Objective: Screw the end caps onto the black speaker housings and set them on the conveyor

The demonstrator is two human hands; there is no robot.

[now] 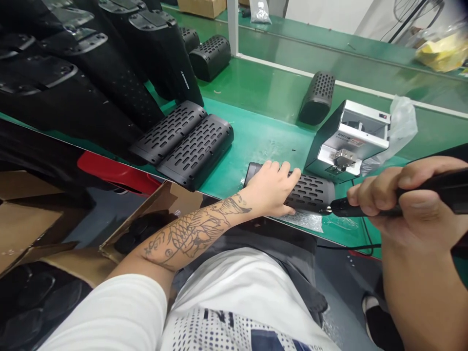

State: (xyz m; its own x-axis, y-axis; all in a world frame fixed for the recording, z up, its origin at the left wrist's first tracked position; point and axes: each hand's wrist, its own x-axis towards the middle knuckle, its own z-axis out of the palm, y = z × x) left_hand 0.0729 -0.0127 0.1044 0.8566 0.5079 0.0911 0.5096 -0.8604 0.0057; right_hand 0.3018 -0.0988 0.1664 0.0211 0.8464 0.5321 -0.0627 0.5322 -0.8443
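Note:
My left hand (272, 187) lies over a black perforated cover (309, 193) at the near edge of the green bench, fingers wrapped across its top and holding it down. My right hand (398, 197) grips a black electric screwdriver (431, 192) held level, its tip pressed against the right end of that cover. A grey screw feeder box (347, 141) stands just behind the cover.
Two more perforated covers (183, 144) lie side by side at the left, another (318, 97) sits further back. Tall black housings (91, 63) are stacked at the far left. An open cardboard box (146, 224) stands below the bench edge. A plastic bag (402, 122) lies beside the feeder.

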